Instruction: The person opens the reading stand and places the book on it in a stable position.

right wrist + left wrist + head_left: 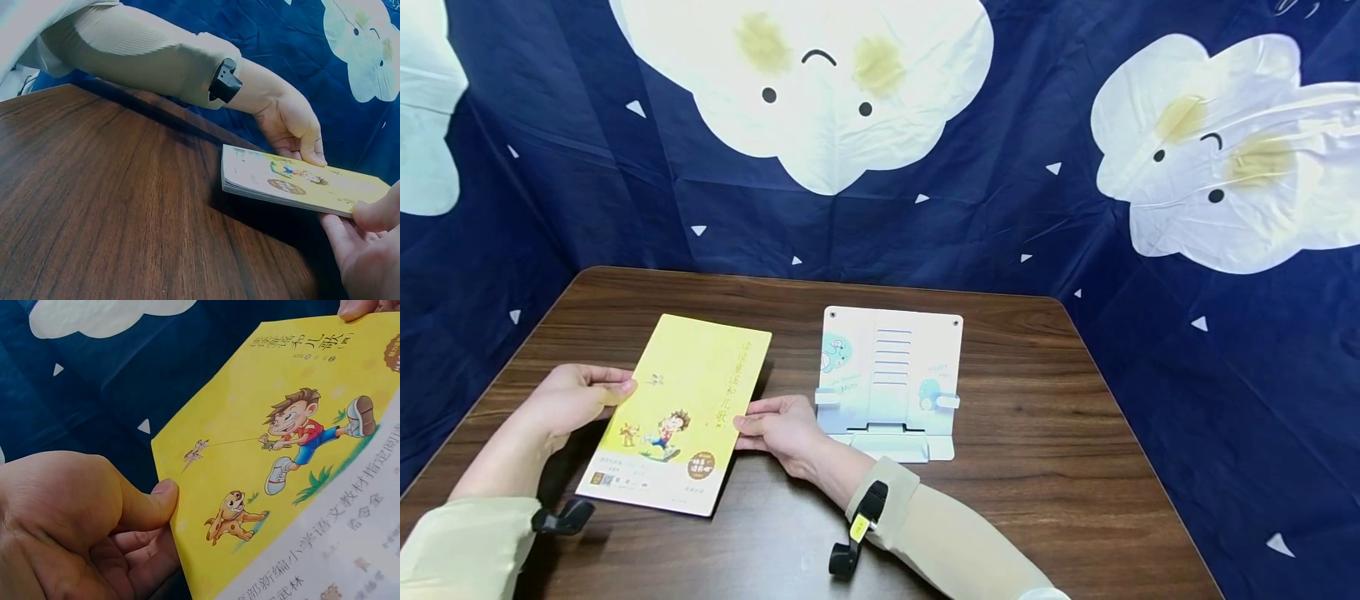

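A yellow children's book point(688, 392), closed, with a cartoon boy and dog on its cover, is held between both hands over the left part of the table. My left hand point(571, 404) pinches its left edge, thumb on the cover and fingers underneath. On the opposite edge my right hand point(786, 433) pinches the book the same way. The right wrist view shows the book point(300, 181) raised above the wood, its page edges toward the camera. To the right of my right hand stands a white book stand point(891, 358) with blue cartoon prints, slots and two side clips.
The brown wooden table point(1037, 500) has rounded back corners. Behind it and along its sides hangs a dark blue cloth point(760, 225) with white clouds and small triangles. A black wrist camera point(846, 558) juts from my right sleeve, close over the table.
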`<state>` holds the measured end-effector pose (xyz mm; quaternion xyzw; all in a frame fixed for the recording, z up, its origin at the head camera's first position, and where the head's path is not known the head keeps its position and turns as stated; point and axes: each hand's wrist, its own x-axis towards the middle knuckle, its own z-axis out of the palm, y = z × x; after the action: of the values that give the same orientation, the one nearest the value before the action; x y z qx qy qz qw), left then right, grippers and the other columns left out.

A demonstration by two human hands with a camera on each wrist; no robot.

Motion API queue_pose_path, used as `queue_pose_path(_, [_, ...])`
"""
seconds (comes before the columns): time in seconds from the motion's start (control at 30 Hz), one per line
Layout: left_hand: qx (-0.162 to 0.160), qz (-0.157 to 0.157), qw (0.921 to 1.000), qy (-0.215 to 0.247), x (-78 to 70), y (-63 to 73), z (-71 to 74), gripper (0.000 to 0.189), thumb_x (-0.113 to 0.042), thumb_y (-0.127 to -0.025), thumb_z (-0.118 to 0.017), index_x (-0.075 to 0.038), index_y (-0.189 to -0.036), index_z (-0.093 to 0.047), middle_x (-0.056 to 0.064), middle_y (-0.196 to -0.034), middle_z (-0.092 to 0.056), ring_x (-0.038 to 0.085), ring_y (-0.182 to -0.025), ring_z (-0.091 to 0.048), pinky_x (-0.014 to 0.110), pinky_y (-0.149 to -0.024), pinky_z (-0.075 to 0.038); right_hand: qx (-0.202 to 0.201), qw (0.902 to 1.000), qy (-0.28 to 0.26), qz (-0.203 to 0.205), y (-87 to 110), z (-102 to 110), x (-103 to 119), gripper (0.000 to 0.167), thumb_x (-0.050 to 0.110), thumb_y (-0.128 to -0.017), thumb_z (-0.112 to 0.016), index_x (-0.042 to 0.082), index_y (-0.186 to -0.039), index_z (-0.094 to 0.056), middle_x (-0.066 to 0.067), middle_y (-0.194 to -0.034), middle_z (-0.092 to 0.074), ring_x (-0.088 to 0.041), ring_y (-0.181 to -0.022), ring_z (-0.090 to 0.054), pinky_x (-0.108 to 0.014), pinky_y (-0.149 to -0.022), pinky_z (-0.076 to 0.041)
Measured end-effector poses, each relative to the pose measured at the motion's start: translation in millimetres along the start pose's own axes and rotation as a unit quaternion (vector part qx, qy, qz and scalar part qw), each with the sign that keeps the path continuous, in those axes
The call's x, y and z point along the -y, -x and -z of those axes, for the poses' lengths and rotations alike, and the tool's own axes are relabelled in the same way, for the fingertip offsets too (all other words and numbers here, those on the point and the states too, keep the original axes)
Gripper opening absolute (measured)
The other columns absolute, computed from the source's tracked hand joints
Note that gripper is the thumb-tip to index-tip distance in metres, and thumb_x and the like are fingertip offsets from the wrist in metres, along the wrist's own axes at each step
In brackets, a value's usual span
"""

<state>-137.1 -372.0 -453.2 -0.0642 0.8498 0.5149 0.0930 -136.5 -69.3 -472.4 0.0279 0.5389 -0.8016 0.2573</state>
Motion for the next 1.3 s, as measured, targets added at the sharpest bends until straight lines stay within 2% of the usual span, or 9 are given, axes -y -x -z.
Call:
queue_pose_path(0.37, [-0.016,-0.011,0.9998,-0.002,-11.9,2.1,4.1,0.045,-0.013,-0.11,-0.057,0.025,-0.134,-0.05,0.009,-0.102,-0.073,0.006,-0.085,-0.07,0.024,-0.075,-0.06,0.002,0.9998,-0.001,0.019,1.3,2,10,0.011,-0.022,-0.089,-0.069,-0.011,-0.093,-0.07,-0.021,-0.087,-0.075,-0.025,-0.079,-0.075,-0.043,-0.077,-0.064])
queue_pose_path(0.7, [-0.03,-0.019,0.9993,-0.006,-24.1,4.5,5.8,0.045,-0.012,-0.11,-0.058,0.025,-0.134,-0.051,0.009,-0.103,-0.074,0.006,-0.084,-0.071,0.023,-0.073,-0.06,0.009,0.9995,0.012,0.026,5.1,3,22,0.012,-0.021,-0.09,-0.069,-0.012,-0.098,-0.07,-0.026,-0.093,-0.076,-0.025,-0.085,-0.075,-0.043,-0.079,-0.064])
queue_pose_path(1.13, [-0.045,-0.033,0.9984,0.008,-41.5,8.7,9.3,0.045,-0.011,-0.109,-0.059,0.025,-0.135,-0.05,0.002,-0.098,-0.074,0.005,-0.082,-0.071,0.022,-0.072,-0.06,0.016,0.9989,0.012,0.042,12.3,0,35,0.013,-0.021,-0.089,-0.07,-0.009,-0.094,-0.073,-0.022,-0.089,-0.076,-0.022,-0.078,-0.074,-0.042,-0.076,-0.064])
queue_pose_path(1.3, [-0.063,-0.043,0.9971,0.008,-50.9,11.0,8.2,0.044,-0.01,-0.109,-0.059,0.025,-0.134,-0.051,0.001,-0.096,-0.075,0.005,-0.08,-0.071,0.023,-0.071,-0.061,0.023,0.9981,0.016,0.055,15.6,0,42,0.012,-0.021,-0.089,-0.071,-0.01,-0.095,-0.073,-0.022,-0.09,-0.076,-0.022,-0.077,-0.074,-0.042,-0.076,-0.064])
